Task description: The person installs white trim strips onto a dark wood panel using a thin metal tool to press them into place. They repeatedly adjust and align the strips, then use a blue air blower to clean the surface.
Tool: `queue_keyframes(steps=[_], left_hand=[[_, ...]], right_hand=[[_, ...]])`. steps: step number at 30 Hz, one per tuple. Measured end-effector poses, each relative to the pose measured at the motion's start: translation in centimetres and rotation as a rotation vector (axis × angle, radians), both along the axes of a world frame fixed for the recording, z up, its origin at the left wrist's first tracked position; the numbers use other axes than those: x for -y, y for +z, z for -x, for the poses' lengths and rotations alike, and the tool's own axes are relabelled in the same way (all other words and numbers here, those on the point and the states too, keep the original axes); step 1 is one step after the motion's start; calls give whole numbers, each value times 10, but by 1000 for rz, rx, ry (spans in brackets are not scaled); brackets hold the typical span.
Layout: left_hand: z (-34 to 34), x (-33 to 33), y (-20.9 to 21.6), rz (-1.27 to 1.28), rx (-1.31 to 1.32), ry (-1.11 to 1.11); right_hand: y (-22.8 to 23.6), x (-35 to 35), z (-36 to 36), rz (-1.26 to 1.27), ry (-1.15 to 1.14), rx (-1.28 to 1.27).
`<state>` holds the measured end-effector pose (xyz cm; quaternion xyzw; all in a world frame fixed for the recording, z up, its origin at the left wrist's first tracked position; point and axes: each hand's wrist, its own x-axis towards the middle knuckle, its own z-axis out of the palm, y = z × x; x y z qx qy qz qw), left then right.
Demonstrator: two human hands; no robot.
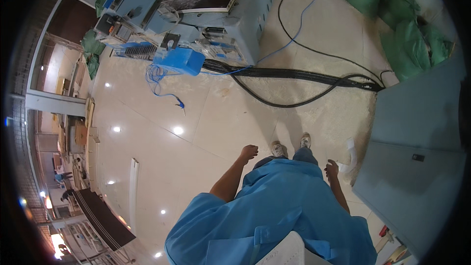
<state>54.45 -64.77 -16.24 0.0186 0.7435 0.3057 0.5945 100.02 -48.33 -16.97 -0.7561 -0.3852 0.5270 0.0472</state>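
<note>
My left hand (249, 153) hangs beside my body above the tiled floor, its fingers curled in loosely and nothing visible in them. On the other side, my right hand (332, 168) hangs at hip height, with a finger standing a little apart and no object seen in it. Neither hand touches anything. Closest to the right one is a bent white strip (351, 156) on the floor. I stand upright in a blue shirt (289, 201), and my shoes (278, 148) show between the hands.
A large grey-blue machine (240, 34) stands ahead, with a blue box (180, 61) at its corner. Black cables (299, 73) and a blue air hose with a blow gun (180, 104) lie across the floor. Right are a grey cabinet (412, 167) and green sacks (405, 49); left, a white strip (133, 191).
</note>
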Motion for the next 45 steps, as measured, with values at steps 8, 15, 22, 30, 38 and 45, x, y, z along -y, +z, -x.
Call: queue_keyframes(steps=[8, 15, 22, 30, 38, 45], left_hand=[[-10, 0, -5, 52, 10, -183], [-43, 22, -14, 214, -87, -571], [-128, 17, -40, 517, -234, -1060], [-255, -13, -63, 920, -18, -1201], [-295, -19, -91, 1109, -26, -1283], [-301, -32, -94, 1166, -13, -1339]], right_hand=[[-37, -5, 10, -38, 51, 63], [-79, -5, 10, -74, -1, -61], [-119, 68, 6, -146, 309, 190], [-117, 74, -24, -193, 442, 22], [-107, 53, -51, -182, 369, -47], [-101, 38, -54, -232, 366, -84]])
